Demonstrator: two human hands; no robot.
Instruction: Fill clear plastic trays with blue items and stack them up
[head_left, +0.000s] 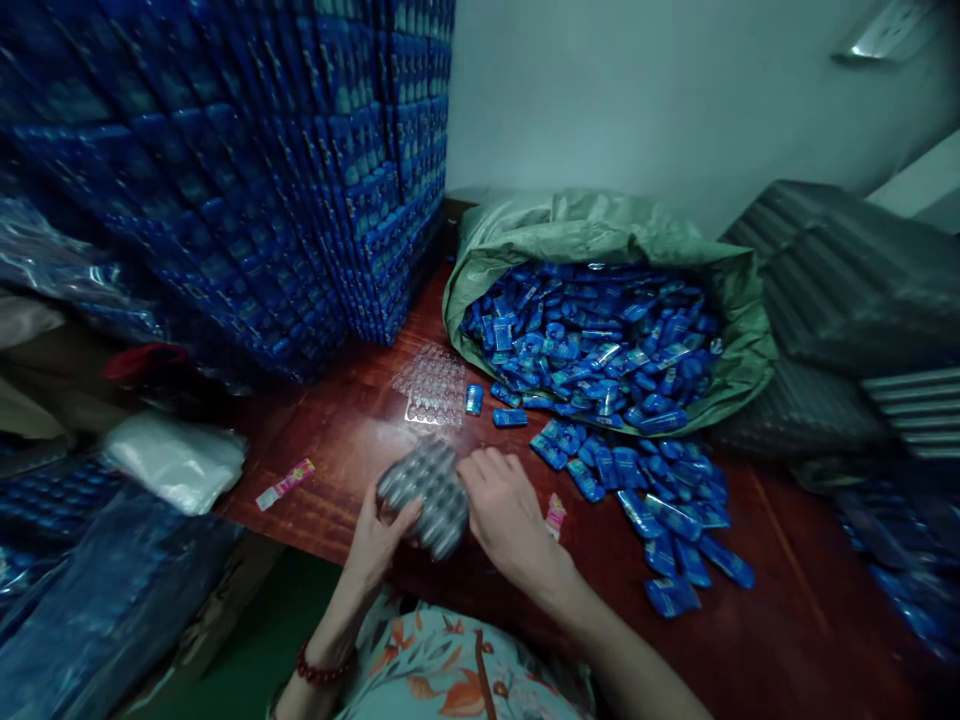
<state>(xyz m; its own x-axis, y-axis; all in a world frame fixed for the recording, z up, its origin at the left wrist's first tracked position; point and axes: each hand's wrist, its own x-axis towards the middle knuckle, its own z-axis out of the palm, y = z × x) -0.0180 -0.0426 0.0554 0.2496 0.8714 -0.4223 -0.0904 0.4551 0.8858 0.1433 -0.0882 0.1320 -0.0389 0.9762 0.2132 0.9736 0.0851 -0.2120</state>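
Observation:
My left hand (384, 532) grips a grey, see-through stack of moulded plastic trays (427, 492), thumb on top and fingers underneath. The stack is tilted and a little blurred. At its right edge my right hand (504, 510) has its fingers curled in and touching the plastic; the fingertips are partly hidden. Just beyond the stack, clear moulded plastic sheets (435, 388) lie flat on the red-brown table (330, 425). Two small blue packets, one upright-looking (474, 399) and one sideways (510, 417), lie beside the sheets.
A green woven sack (600, 225) full of blue packets lies open at the back, with a loose pile (660, 490) spilling rightward. Tall stacks of blue packs (300, 180) rise at left. Pink wrappers (285, 484), a clear bag (176, 460) and grey tray stacks (855, 270) are around.

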